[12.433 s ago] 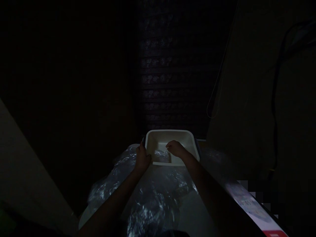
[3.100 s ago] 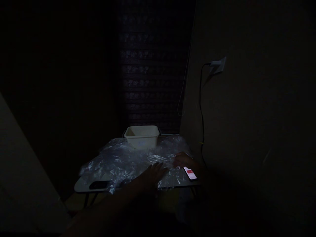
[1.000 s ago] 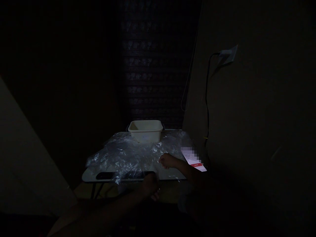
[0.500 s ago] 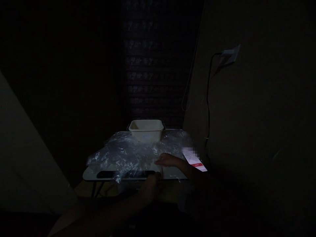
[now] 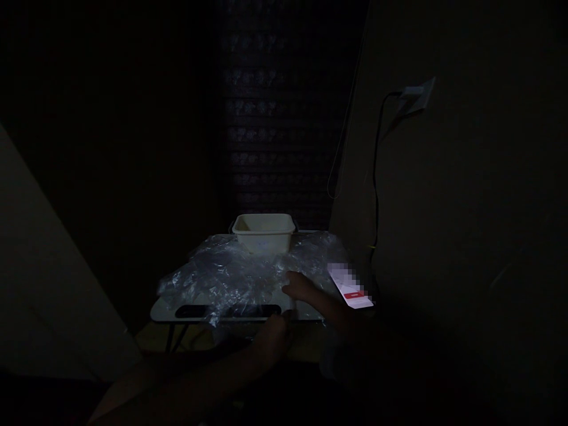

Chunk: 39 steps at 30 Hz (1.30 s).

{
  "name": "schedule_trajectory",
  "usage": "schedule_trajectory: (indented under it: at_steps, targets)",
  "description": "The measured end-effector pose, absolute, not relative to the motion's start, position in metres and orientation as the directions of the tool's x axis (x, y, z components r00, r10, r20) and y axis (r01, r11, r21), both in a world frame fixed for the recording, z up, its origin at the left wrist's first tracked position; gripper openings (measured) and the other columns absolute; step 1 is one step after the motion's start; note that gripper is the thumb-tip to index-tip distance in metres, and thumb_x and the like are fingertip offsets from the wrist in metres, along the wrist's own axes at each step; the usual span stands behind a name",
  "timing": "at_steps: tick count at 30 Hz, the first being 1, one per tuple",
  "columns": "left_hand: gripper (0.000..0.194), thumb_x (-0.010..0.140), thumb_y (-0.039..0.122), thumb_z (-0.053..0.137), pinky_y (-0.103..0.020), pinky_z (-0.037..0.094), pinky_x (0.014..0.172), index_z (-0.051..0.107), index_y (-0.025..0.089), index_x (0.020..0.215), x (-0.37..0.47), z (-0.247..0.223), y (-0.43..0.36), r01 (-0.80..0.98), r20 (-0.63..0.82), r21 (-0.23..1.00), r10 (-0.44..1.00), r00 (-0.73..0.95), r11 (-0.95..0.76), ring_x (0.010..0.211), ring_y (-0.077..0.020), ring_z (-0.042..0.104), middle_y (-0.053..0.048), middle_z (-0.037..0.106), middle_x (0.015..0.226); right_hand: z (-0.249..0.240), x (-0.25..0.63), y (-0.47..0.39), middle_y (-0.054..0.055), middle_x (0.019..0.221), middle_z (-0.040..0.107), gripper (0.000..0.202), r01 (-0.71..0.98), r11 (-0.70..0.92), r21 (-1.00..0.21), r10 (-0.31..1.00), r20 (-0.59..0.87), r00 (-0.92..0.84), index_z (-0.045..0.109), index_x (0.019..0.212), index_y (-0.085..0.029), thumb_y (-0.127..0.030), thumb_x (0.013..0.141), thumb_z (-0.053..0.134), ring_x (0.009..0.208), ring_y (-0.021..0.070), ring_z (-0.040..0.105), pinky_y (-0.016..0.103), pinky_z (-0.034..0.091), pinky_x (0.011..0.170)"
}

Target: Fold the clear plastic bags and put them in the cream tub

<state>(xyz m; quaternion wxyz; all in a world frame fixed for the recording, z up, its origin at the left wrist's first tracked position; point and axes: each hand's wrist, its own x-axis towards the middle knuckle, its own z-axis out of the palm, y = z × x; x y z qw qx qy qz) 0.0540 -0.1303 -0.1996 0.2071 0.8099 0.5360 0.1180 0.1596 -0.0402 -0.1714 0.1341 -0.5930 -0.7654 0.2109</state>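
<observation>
My left hand (image 5: 275,334) is at the front edge of a small white table (image 5: 310,310), its fingers closed. A little above and to the right, my right hand (image 5: 298,286) is over the tabletop with its fingers curled together. A faint pale strip (image 5: 292,306) shows between the two hands; it is too dark to tell what it is. Crumpled clear plastic sheeting (image 5: 235,281) spreads across the table to the left of my hands. Behind it stands a cream-coloured plastic tub (image 5: 265,241), upright on the plastic.
At the table's right edge lies a phone (image 5: 352,293) with a lit screen. A black cable (image 5: 376,177) hangs from a wall socket (image 5: 417,97) at the right. A dark patterned blind (image 5: 252,118) covers the back. The room is very dim.
My right hand has shifted slightly, its fingers now curled in more. My left hand has dipped slightly. The tub, plastic and phone stay put.
</observation>
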Motion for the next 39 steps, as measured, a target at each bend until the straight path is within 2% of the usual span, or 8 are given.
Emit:
schedule_trajectory:
  at_steps: [3, 7, 10, 18, 24, 31, 34, 39]
  targets:
    - [0.039, 0.069, 0.019, 0.036, -0.022, 0.039, 0.055, 0.037, 0.014, 0.109, 0.055, -0.197, -0.132, 0.828, -0.034, 0.452, 0.921, 0.388, -0.332, 0.071, -0.0174, 0.055, -0.01, 0.057, 0.086, -0.174, 0.169, -0.033, 0.008, 0.068, 0.061, 0.016, 0.842, 0.136, -0.523, 0.973, -0.09, -0.213, 0.055, 0.069, -0.011, -0.022, 0.061, 0.046, 0.056, 0.0133, 0.055, 0.018, 0.035, 0.042]
    - [0.048, 0.069, 0.031, 0.039, -0.024, 0.039, 0.053, 0.031, 0.013, 0.113, 0.059, -0.19, -0.137, 0.858, -0.043, 0.4, 0.928, 0.369, -0.322, 0.069, -0.0204, 0.055, -0.011, 0.057, 0.085, -0.176, 0.188, -0.029, 0.005, 0.049, 0.058, 0.018, 0.817, 0.052, -0.574, 0.974, -0.152, -0.169, 0.054, 0.055, -0.01, -0.02, 0.064, 0.041, 0.037, 0.0078, 0.049, 0.016, 0.034, 0.035]
    - [0.047, 0.071, 0.025, 0.037, -0.024, 0.039, 0.055, 0.027, 0.013, 0.115, 0.062, -0.186, -0.139, 0.862, -0.059, 0.379, 0.921, 0.386, -0.337, 0.07, -0.0196, 0.055, -0.011, 0.058, 0.084, -0.176, 0.198, -0.028, 0.004, 0.046, 0.057, 0.018, 0.803, 0.015, -0.595, 0.978, -0.16, -0.137, 0.053, 0.053, -0.01, -0.019, 0.064, 0.041, 0.033, 0.0064, 0.047, 0.016, 0.034, 0.034]
    - [0.045, 0.069, 0.014, 0.037, -0.025, 0.04, 0.058, 0.029, 0.018, 0.113, 0.066, -0.184, -0.14, 0.852, -0.082, 0.347, 0.892, 0.444, -0.392, 0.072, -0.0187, 0.055, -0.008, 0.058, 0.083, -0.175, 0.208, -0.023, 0.004, 0.05, 0.057, 0.015, 0.817, 0.064, -0.573, 0.986, -0.092, -0.141, 0.056, 0.053, -0.009, -0.015, 0.062, 0.045, 0.04, 0.0076, 0.048, 0.017, 0.03, 0.038]
    - [0.036, 0.069, 0.015, 0.039, -0.025, 0.038, 0.07, 0.039, 0.019, 0.105, 0.067, -0.189, -0.148, 0.727, 0.024, 0.401, 0.8, 0.6, -0.558, 0.086, -0.018, 0.05, -0.007, 0.053, 0.1, -0.186, 0.208, -0.017, 0.004, 0.061, 0.06, 0.014, 0.822, 0.158, -0.547, 0.981, -0.007, -0.194, 0.06, 0.059, -0.011, -0.016, 0.061, 0.047, 0.057, 0.0104, 0.051, 0.016, 0.03, 0.045]
    - [0.028, 0.074, 0.018, 0.031, -0.027, 0.037, 0.071, 0.044, 0.017, 0.099, 0.061, -0.179, -0.142, 0.815, 0.039, 0.297, 0.859, 0.51, -0.498, 0.081, -0.0173, 0.051, -0.007, 0.055, 0.092, -0.199, 0.202, -0.014, 0.004, 0.063, 0.061, 0.018, 0.816, 0.216, -0.537, 0.968, 0.009, -0.25, 0.061, 0.066, -0.01, -0.02, 0.063, 0.046, 0.056, 0.0101, 0.05, 0.017, 0.031, 0.048]
    - [0.034, 0.074, 0.017, 0.031, -0.029, 0.031, 0.08, 0.039, 0.015, 0.107, 0.057, -0.181, -0.134, 0.82, 0.099, 0.155, 0.835, 0.541, -0.55, 0.096, -0.0186, 0.042, -0.009, 0.047, 0.106, -0.201, 0.2, -0.015, 0.004, 0.064, 0.061, 0.019, 0.814, 0.234, -0.532, 0.963, 0.011, -0.269, 0.061, 0.065, -0.01, -0.021, 0.063, 0.046, 0.056, 0.0098, 0.05, 0.017, 0.031, 0.048]
    - [0.048, 0.078, 0.033, 0.022, -0.04, 0.01, 0.091, 0.018, 0.011, 0.12, 0.054, -0.198, -0.124, 0.787, 0.097, -0.026, 0.782, 0.616, -0.617, 0.116, -0.0215, 0.009, -0.011, 0.02, 0.127, -0.204, 0.199, -0.015, 0.005, 0.064, 0.061, 0.019, 0.811, 0.236, -0.536, 0.962, 0.014, -0.271, 0.061, 0.066, -0.01, -0.022, 0.064, 0.046, 0.054, 0.0089, 0.049, 0.017, 0.031, 0.047]
